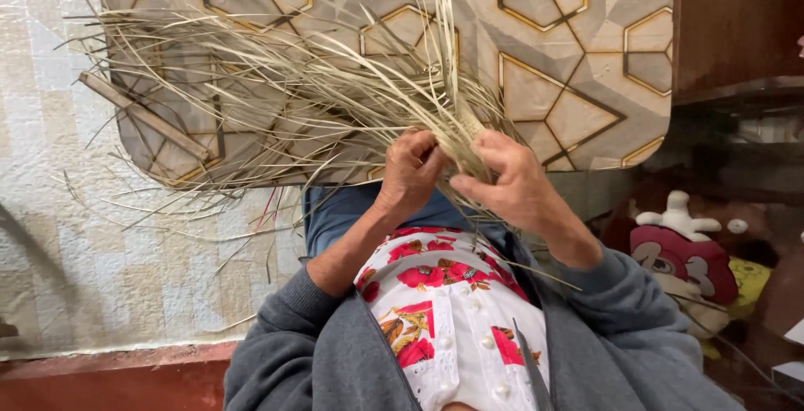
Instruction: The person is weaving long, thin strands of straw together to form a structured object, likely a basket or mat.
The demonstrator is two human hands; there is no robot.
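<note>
Left hand: fingers curled closed on pale dried palm strips, centre. Right hand: closed on the woven part of the same strips. Loose ends fan far-left over patterned table. Wooden stick far left. Plush toy near right.

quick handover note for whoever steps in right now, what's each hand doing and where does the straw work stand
Left hand: closed, pinching pale straw strands at the working point.
Right hand: closed on the narrow woven braid, thumb toward the left hand.
Things: loose straw strands fan out up and left from the hands, over a patterned board with gold-lined shapes. A flat wooden stick lies on the board under the straw at left. A plush toy sits at right, apart from the work.
Done: a short plaited section shows between the hands.
Left: most strand length is still unwoven.
</note>
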